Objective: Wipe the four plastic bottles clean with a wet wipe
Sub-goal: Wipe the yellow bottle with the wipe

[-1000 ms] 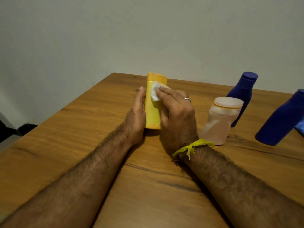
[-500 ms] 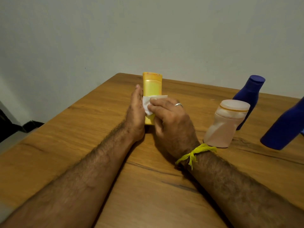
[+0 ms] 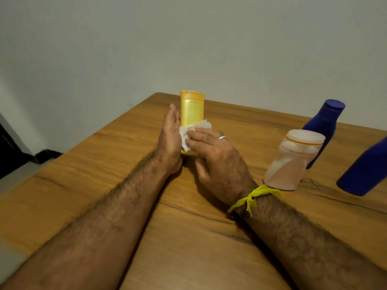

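- Worktop: the yellow bottle is stood upright at its far middle; three other bottles are set to the right.
- Left hand: flat and straight-fingered against the bottle's left side, steadying it.
- Right hand: the wet wipe is pressed to the bottle's lower front under extended fingers.
- Advice: firm, overlapping strokes; the bottle to be turned so every face is covered.

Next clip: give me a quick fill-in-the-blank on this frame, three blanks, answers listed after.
1. The right hand presses a white ____ against the yellow bottle.
2. The left hand steadies that bottle on the ____ table.
3. The pale pink bottle stands in front of a ____ bottle.

Missing words: wipe; wooden; blue
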